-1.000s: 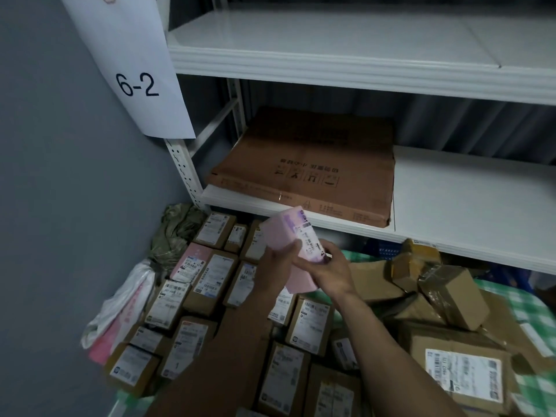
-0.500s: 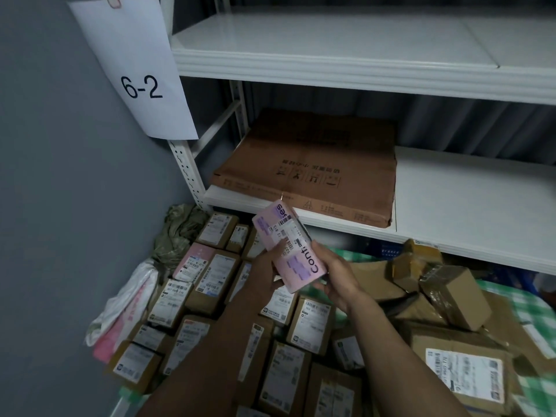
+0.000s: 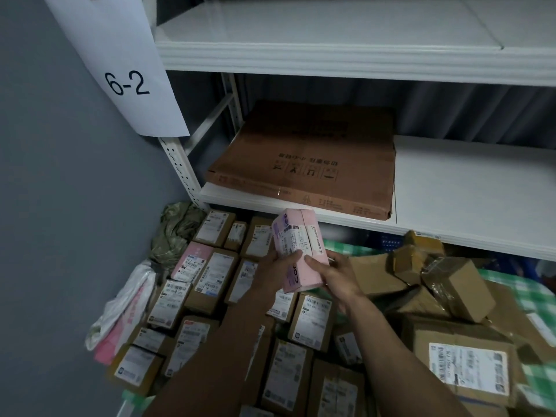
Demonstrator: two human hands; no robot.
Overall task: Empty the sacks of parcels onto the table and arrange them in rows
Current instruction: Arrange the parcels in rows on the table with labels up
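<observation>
Pink parcel (image 3: 301, 245) held raised above the rows of labelled parcels (image 3: 215, 275) on the surface (image 3: 535, 296). My left hand (image 3: 272, 267) and right hand (image 3: 335, 276) both grasp its near end, fingers (image 3: 314, 263) wrapped round it. Loose boxes (image 3: 457, 284) heaped right.

A single wide-angle camera on the head looks forward and down, close over the parcels (image 3: 214, 276), facing the white shelves (image 3: 457, 188), with the grey wall (image 3: 75, 206) on the left.

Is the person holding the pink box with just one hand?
No, the left hand and the right hand both grip the pink box, one on each side.
</observation>
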